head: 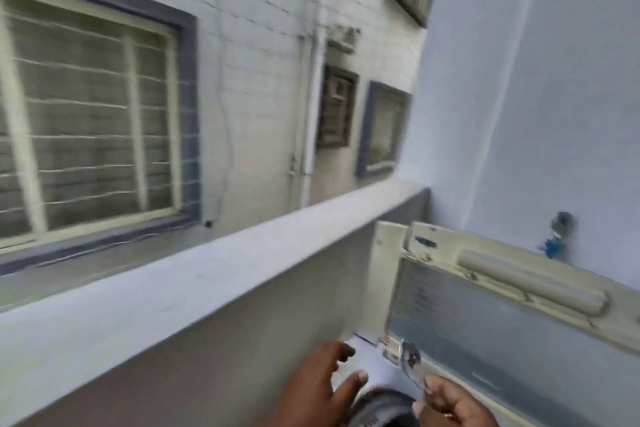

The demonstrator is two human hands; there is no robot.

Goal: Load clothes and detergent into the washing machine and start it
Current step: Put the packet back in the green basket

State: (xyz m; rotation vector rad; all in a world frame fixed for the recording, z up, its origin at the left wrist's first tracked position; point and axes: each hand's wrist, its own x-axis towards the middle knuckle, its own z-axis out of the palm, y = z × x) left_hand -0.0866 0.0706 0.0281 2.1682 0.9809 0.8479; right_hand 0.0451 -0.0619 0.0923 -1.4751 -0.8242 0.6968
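Currently the washing machine's raised lid (485,329) stands tilted open, beside the balcony parapet (173,291). Left hand (318,381) hovers near the lid's lower corner, fingers spread and relaxed, holding nothing. Right hand (450,402) pinches a small shiny foil piece (410,359), possibly a detergent sachet; blur prevents certainty. No clothes visible. Judgement: tear it over the tub, below the lid, to avoid spillage. Beyond the parapet: tiled wall and barred window (93,121).
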